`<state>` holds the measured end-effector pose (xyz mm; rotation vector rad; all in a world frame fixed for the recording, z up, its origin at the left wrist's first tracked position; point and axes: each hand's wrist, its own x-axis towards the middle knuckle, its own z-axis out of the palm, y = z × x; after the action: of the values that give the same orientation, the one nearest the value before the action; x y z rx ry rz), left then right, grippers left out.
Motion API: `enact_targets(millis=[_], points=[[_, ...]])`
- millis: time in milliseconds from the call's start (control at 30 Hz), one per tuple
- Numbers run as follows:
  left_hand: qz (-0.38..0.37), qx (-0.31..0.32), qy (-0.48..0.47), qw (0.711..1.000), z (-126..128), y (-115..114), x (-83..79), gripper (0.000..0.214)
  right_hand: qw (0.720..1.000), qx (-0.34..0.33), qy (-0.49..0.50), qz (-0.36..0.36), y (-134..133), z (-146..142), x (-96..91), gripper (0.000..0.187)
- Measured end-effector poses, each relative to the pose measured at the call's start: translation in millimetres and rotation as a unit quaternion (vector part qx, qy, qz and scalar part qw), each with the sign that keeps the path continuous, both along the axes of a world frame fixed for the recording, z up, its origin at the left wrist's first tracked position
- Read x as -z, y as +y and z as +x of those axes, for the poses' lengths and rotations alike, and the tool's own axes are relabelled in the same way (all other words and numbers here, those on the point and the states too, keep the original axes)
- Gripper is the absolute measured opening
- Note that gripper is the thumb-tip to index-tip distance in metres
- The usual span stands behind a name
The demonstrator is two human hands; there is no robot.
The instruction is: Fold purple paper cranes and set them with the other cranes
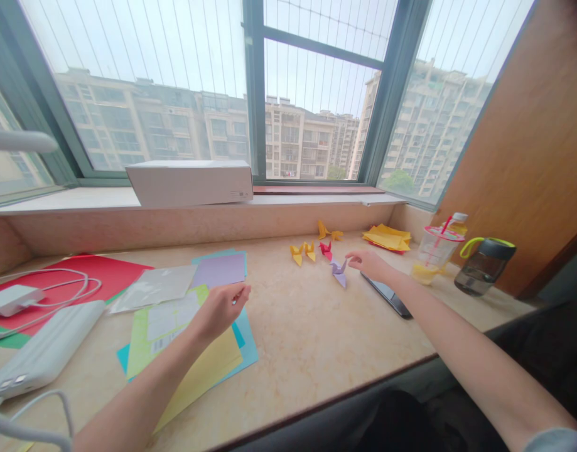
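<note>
My right hand [372,263] reaches over the counter, its fingertips pinched at the wing tip of a purple paper crane [338,274]. A red paper crane [325,251] stands just behind that one. Further left and back are two yellow paper cranes [296,254], with more folded yellow pieces [329,231] behind them. My left hand [226,306] is loosely closed with nothing visible in it. It hovers over, or rests on, a stack of coloured paper; contact is hard to judge. The stack holds a yellow sheet [201,364], a green labelled packet [140,339] and a purple sheet [221,269].
A phone [387,296] lies under my right wrist. Yellow paper [387,237], a lidded cup with straw [436,248] and a dark bottle [486,267] stand right. At left are a white power strip [48,348], a charger [14,300] and red paper [113,271]. A white box [191,183] sits on the sill.
</note>
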<state>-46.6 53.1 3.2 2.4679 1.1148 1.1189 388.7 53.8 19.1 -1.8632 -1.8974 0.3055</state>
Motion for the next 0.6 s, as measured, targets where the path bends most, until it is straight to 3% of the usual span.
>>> enact_targets(millis=[267, 600], points=[[0.017, -0.014, 0.025, 0.999, 1, -2, -1.4, 0.04, 1.0, -0.002, -0.004, 0.016, -11, 0, -3.6, 0.027], [0.019, -0.012, 0.023, 0.999, 2, -3, -1.7, 0.042, 1.0, -0.004, -0.024, 0.019, 2, -14, -1.4, 0.015]])
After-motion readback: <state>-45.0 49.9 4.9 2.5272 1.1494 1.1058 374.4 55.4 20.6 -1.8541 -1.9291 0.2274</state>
